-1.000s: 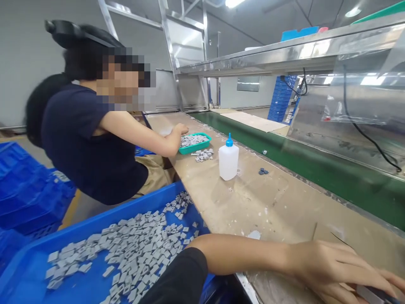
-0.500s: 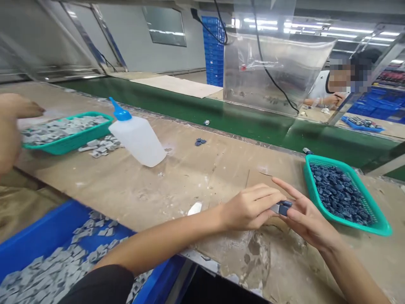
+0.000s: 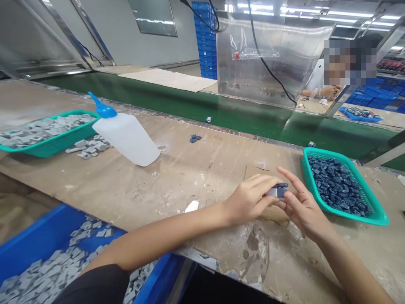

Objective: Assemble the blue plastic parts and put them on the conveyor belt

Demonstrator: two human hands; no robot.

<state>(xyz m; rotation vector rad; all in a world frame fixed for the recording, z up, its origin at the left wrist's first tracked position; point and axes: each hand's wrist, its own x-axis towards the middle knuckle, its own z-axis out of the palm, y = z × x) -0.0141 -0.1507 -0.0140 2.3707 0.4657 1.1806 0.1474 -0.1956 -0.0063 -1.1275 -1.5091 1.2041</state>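
Note:
My left hand pinches a small light grey plastic part above the work table. At the grey part's right end sits a dark blue plastic piece, pressed by the thumb of my right hand. My right index finger stretches up and away from it, and the other right fingers curl underneath, partly hidden. Another dark strip shows along the part's top edge. Beside my right hand stands a green basket full of dark blue pieces.
A white squeeze bottle with blue nozzle stands left on the table. A green basket of grey parts lies beyond it; a blue bin holds more below. Several blue pieces lie mid-table. Across the green conveyor a person works.
The other person's hand at the left basket has gone out of view. The view has shifted slightly. Both my hands still hold the part together, now tilted a little differently.

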